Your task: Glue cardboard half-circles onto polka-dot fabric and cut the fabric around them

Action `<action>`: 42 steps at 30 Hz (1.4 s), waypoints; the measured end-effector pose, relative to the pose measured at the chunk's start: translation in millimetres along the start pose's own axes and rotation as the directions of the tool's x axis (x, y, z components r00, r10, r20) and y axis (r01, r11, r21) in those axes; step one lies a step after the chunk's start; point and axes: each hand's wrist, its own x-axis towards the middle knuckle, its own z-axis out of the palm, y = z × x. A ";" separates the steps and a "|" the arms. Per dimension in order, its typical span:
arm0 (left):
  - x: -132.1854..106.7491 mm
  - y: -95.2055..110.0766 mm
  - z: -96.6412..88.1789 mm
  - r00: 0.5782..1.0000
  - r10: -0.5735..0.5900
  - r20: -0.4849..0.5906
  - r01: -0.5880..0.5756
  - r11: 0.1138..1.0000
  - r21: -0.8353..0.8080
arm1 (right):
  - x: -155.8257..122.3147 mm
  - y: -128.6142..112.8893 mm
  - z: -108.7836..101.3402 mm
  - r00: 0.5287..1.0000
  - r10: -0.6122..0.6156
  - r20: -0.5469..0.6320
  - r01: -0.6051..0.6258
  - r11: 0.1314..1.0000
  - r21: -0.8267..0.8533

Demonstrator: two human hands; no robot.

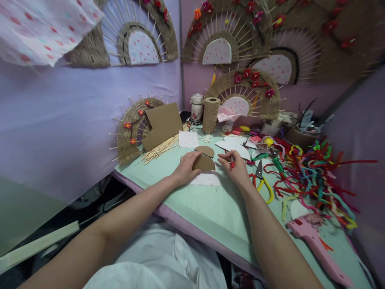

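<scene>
My left hand (187, 168) holds a brown cardboard half-circle (205, 163) at its left edge, thumb near the bottom and fingers at the top. Just beyond lies a second cardboard half-circle (205, 151), curved side away from me. On my side of the held piece is a strip of white spotted cloth (207, 179), partly covered. Close to the right of the cardboard, my right hand (236, 167) is closed in a pinch around a slim pen (232, 162) with a red end; its tip is too small to make out.
Scissors (264, 186), a tangle of coloured pipe cleaners (313, 176) and a pink glue gun (321, 249) lie at the right. A twine spool (211, 115), glass jar (197, 107), thin sticks (161, 148) and cardboard sheet (164, 125) stand behind. Twine-wrapped fans (261, 86) line the walls.
</scene>
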 end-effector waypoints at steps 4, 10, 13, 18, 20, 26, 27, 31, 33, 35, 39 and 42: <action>0.3 -2.7 0.2 0.999 0.023 -0.045 -0.028 0.994 -0.105 | -5.0 0.4 16.0 0.996 0.011 0.090 -0.018 0.997 0.080; 0.2 -12.3 5.2 0.985 -0.055 -0.163 -0.006 0.937 -0.350 | -2.1 1.8 12.8 0.999 0.045 0.017 -0.047 0.989 0.143; 1.0 -22.0 10.9 0.966 -0.153 -0.208 0.029 0.866 -0.500 | -0.2 3.0 9.6 0.998 0.054 -0.009 -0.052 0.983 0.174; 3.1 -28.8 13.7 0.936 -0.268 -0.230 0.052 0.748 -0.662 | -0.4 3.0 10.6 0.998 0.060 -0.006 -0.058 0.980 0.191; 3.4 -27.4 12.2 0.927 -0.297 -0.228 0.057 0.714 -0.698 | -0.6 2.3 11.2 0.998 0.058 0.003 -0.057 0.979 0.194; 2.9 -22.8 8.6 0.917 -0.345 -0.201 0.080 0.651 -0.755 | -0.6 2.7 11.1 0.999 0.045 0.009 -0.046 0.984 0.174; 2.9 -22.5 8.4 0.915 -0.350 -0.200 0.081 0.646 -0.759 | -0.7 3.1 11.2 0.999 0.042 0.011 -0.044 0.985 0.168; 3.1 -22.1 7.4 0.908 -0.365 -0.207 0.081 0.638 -0.766 | -1.6 4.5 12.0 1.000 0.028 0.006 -0.029 0.989 0.147; 3.2 -22.0 6.9 0.904 -0.371 -0.211 0.081 0.635 -0.768 | -1.7 5.0 12.5 1.000 0.021 0.003 -0.021 0.990 0.139; 3.4 -22.0 6.5 0.901 -0.376 -0.215 0.081 0.634 -0.770 | -1.7 5.3 12.8 1.000 0.016 0.004 -0.016 0.991 0.132; 3.7 -22.5 6.4 0.898 -0.382 -0.218 0.082 0.633 -0.770 | -1.9 5.2 12.9 1.000 0.008 0.006 -0.008 0.992 0.126; 3.8 -23.9 7.1 0.898 -0.385 -0.215 0.087 0.633 -0.769 | -2.3 4.5 12.9 1.000 0.001 0.007 -0.002 0.993 0.121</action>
